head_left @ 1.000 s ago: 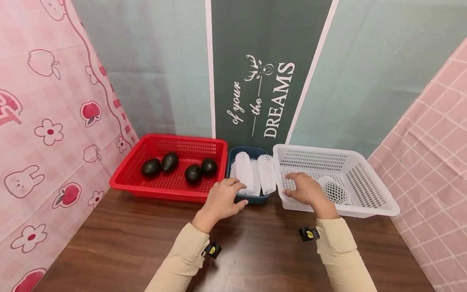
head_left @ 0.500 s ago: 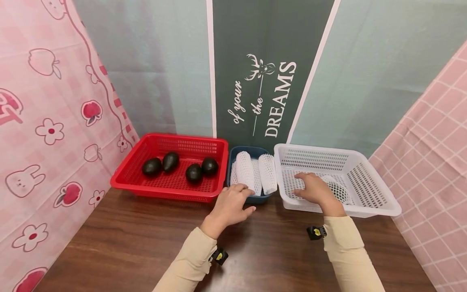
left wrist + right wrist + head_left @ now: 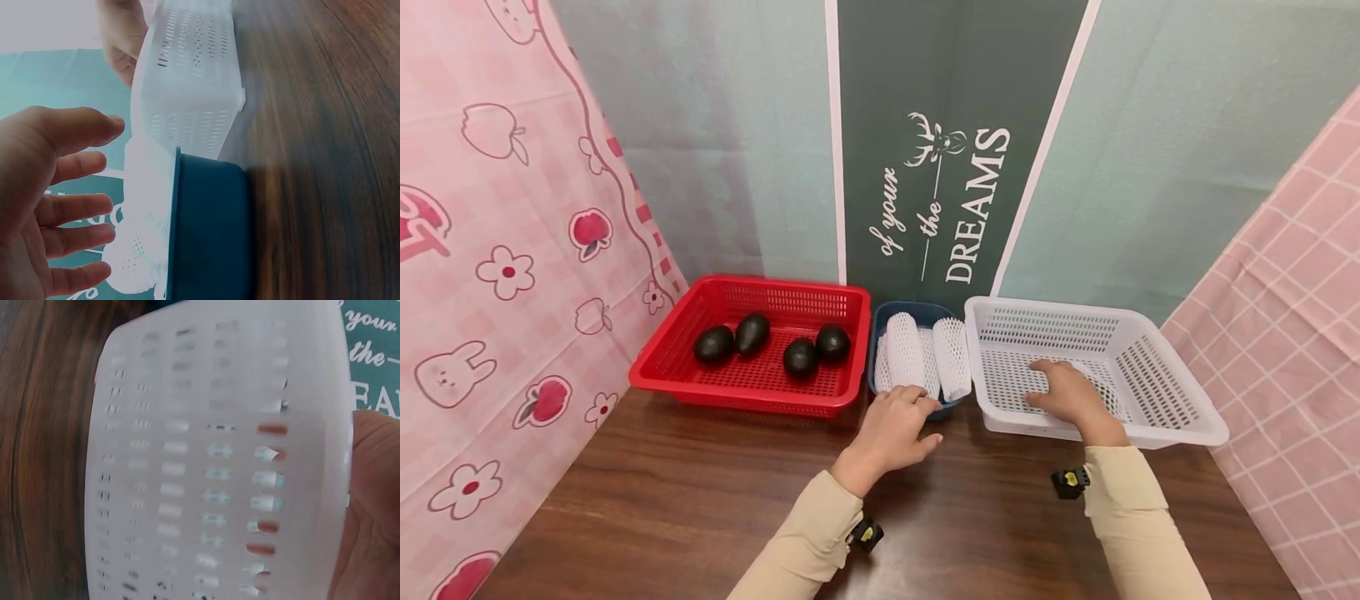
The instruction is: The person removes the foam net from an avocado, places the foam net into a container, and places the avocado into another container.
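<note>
My left hand (image 3: pixel 895 427) hovers over the front rim of the small blue bin (image 3: pixel 209 231), fingers relaxed and spread in the left wrist view, holding nothing. Right beyond its fingertips lie white foam net sleeves (image 3: pixel 904 350) in that bin. Inside the white basket (image 3: pixel 1045 312) is my right hand (image 3: pixel 1070 396), its fingers loosely bent and thumb apart, with nothing seen between them. Under and beside it, a dark round fruit in a white foam net (image 3: pixel 1111 398) is mostly hidden. In the right wrist view the basket's slotted wall covers most of that hand.
On the left stands a red basket (image 3: pixel 752 402) with several dark avocados (image 3: pixel 751 334). The blue bin sits between the red and white baskets, all on a brown wooden table (image 3: pixel 662 500). A green printed cloth (image 3: pixel 925 83) hangs behind.
Both hands have drifted to the right and a little toward the front. My right hand now covers more of the netted fruit. Baskets, avocados and sleeves stay put.
</note>
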`<action>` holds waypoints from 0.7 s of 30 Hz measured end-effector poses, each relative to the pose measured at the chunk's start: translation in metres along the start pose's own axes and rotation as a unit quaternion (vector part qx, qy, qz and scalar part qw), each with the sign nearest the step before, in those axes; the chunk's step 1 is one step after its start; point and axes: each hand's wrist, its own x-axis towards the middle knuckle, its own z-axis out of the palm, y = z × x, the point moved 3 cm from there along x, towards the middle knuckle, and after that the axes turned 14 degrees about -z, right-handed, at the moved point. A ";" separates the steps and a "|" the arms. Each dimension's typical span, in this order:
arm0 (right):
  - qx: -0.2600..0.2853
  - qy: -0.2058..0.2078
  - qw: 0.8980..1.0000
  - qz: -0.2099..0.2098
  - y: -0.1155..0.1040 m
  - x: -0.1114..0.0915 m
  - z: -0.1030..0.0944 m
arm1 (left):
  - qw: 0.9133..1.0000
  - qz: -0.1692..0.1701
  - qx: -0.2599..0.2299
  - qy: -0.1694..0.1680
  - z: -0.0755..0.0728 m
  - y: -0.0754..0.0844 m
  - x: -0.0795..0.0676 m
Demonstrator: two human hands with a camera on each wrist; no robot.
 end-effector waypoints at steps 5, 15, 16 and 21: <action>-0.009 0.000 1.000 0.017 0.011 -0.003 -0.002 | 1.000 0.009 0.013 0.000 0.004 0.006 0.001; -0.007 -0.010 0.998 0.056 0.029 -0.013 -0.006 | 1.000 0.023 0.014 0.007 0.016 0.013 -0.003; -0.008 -0.011 0.998 0.059 0.032 -0.013 -0.005 | 1.000 0.023 0.015 0.003 0.018 0.013 -0.003; -0.017 -0.008 0.998 0.061 0.045 -0.017 -0.005 | 1.000 0.021 0.014 -0.015 0.025 0.014 -0.003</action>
